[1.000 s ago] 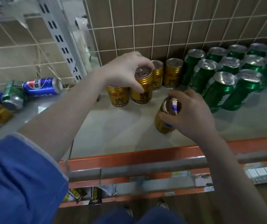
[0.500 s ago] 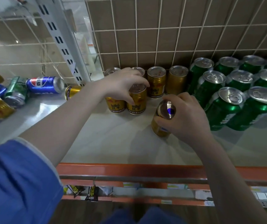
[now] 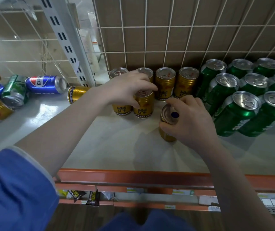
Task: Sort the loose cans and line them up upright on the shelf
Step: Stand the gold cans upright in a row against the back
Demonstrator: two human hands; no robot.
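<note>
On the pale shelf (image 3: 100, 144) several gold Red Bull cans stand upright near the wire back. My left hand (image 3: 126, 89) grips the top of one gold can (image 3: 143, 107) in the front row, beside another upright gold can (image 3: 122, 110). My right hand (image 3: 188, 120) holds a further gold can (image 3: 167, 124) by its top, standing a little in front of the row. Two gold cans (image 3: 165, 84) stand behind at the back. Green cans (image 3: 233, 114) stand upright in rows at the right.
Loose cans lie on their sides at the left: a blue Pepsi can (image 3: 46, 85), a green can (image 3: 14, 94), a gold can (image 3: 76, 94) and others at the edge. An orange rail (image 3: 150, 176) borders the shelf front. A slanted white upright (image 3: 66, 39) rises at the back left.
The view has shifted down and closer. My left hand has set its gold can into the front row. My right hand has moved its can slightly nearer the row.
</note>
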